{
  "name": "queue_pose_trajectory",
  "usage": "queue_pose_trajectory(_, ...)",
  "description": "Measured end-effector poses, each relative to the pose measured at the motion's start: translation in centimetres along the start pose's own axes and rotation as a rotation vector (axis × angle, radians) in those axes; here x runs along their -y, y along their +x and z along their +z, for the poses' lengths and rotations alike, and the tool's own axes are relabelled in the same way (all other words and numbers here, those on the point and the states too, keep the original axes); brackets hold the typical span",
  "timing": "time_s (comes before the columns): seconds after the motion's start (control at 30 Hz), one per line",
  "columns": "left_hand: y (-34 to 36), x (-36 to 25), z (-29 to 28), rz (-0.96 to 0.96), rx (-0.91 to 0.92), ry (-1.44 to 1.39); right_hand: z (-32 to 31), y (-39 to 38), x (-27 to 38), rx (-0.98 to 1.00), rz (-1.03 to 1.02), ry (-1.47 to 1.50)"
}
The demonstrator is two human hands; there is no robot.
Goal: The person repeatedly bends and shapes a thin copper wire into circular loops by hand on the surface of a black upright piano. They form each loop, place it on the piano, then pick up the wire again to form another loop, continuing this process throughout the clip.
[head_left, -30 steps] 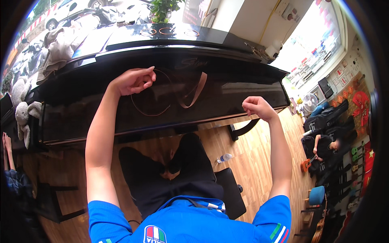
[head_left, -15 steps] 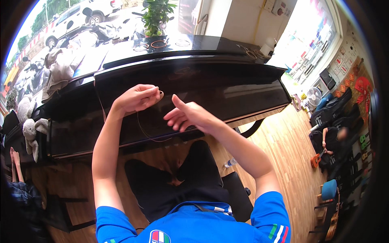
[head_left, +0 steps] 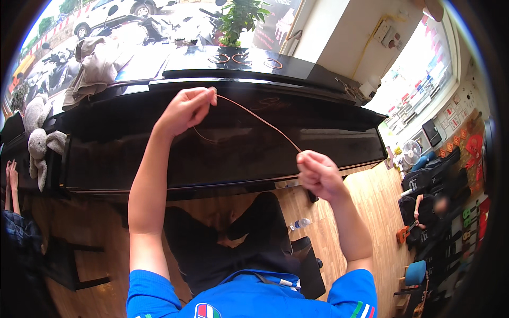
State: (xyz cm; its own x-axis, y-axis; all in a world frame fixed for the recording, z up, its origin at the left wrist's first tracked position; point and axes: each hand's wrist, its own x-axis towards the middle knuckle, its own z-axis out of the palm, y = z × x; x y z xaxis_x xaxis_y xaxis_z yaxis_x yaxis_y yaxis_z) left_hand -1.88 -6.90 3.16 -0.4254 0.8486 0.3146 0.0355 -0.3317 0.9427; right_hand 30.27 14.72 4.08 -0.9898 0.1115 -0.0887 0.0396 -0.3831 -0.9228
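Note:
A thin copper-coloured string (head_left: 258,117) runs in a slight arc between my two hands, in front of a black upright piano (head_left: 318,114). My left hand (head_left: 186,110), raised toward the piano's top, pinches it between thumb and fingers. Lower and to the right, my right hand (head_left: 322,172) is closed on the string's other visible stretch. A faint thin strand (head_left: 204,137) hangs in a curve below my left hand. Several coiled rings of string, among them a copper-coloured coil (head_left: 273,64), lie on the piano's top.
A potted plant (head_left: 237,24) and a grey cloth (head_left: 90,71) rest on the piano. A plush rabbit (head_left: 38,143) hangs at its left end. A water bottle (head_left: 300,223) is on the floor by a black stool (head_left: 307,267). Another person (head_left: 427,209) holds a small orange guitar at right.
My right hand, open before, has closed on the string and moved right and down. My left hand has risen, and the string now spans between them. The view has shifted slightly.

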Motion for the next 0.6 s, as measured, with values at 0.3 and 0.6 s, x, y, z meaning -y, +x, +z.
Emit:
queue_pose_trajectory(0.3, -7.6, -2.8, -2.8, 0.254, 0.049, -0.393, -1.5, -3.8, 7.8, 0.061, -0.161, -1.151)
queue_pose_trajectory(0.6, -18.3, -9.9, -0.5, 0.642, 0.089, -0.644, 3.0, 4.9, 12.4, 0.070, -0.854, -1.421)
